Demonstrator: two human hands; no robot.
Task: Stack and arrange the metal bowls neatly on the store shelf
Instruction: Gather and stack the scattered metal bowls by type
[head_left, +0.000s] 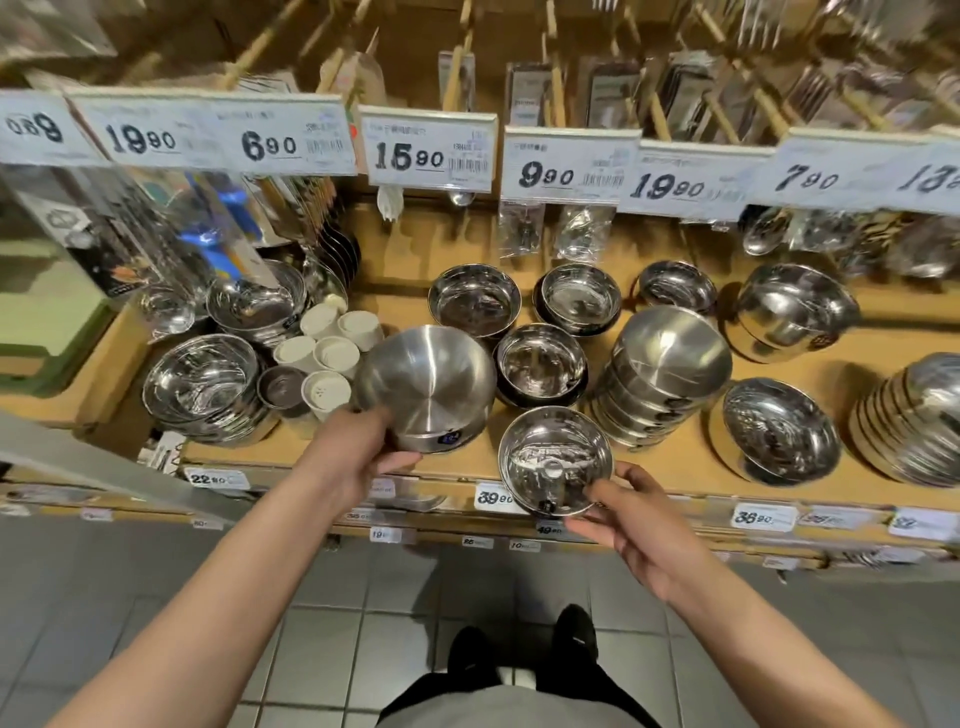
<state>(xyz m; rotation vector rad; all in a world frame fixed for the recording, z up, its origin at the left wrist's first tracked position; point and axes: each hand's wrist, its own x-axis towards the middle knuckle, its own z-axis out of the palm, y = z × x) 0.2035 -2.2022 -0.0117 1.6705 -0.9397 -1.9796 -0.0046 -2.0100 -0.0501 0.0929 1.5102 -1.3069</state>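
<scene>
Both forearms reach over grey floor tiles toward the shelf (675, 483) front edge. His right hand (631, 525) pinches a small shiny bowl (555, 460) at that edge; his left hand (358, 457) grips a brushed, tilted larger bowl (423, 387) just inside it, beside a leaning bowl stack (660, 374).

Brushed bowl (426, 387) tilted, lifted — shiny small bowl (555, 460) upright at shelf (467, 467) edge.

White cups (328, 347) cluster on the shelf; price tags (430, 151) hang above, perhaps packaged cutlery (524, 228) behind.
</scene>
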